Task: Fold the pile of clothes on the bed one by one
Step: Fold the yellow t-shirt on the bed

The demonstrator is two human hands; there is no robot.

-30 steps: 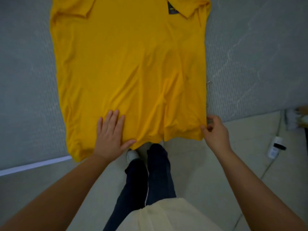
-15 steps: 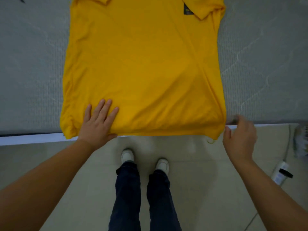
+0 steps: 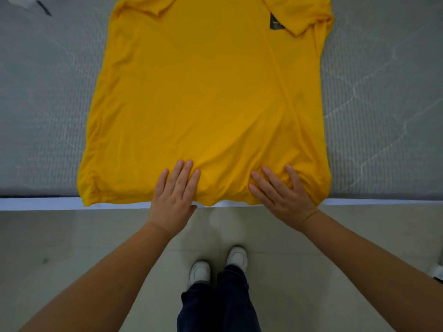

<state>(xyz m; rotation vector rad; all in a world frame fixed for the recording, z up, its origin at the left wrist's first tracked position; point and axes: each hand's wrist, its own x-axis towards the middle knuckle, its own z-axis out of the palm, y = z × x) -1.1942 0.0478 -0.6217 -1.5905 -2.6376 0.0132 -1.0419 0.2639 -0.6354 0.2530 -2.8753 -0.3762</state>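
Note:
A yellow T-shirt (image 3: 206,99) lies spread flat on the grey bed (image 3: 45,111), its hem at the near edge and its sleeves folded in at the top. A dark label (image 3: 275,23) shows near the collar end. My left hand (image 3: 175,195) rests flat on the hem near its middle, fingers straight. My right hand (image 3: 280,195) presses flat on the hem to the right, fingers spread, with small wrinkles bunched around it. Neither hand grips the cloth.
The bed's white front edge (image 3: 48,203) runs across the view just below the hem. Pale floor tiles (image 3: 72,255) lie under me with my white shoes (image 3: 217,267) and dark trousers. A dark thin object (image 3: 45,9) lies at the far left on the bed.
My right hand has come from off the shirt's right corner onto the hem, now lying flat. My left hand slid right along the hem toward the middle. The shirt lies smoother.

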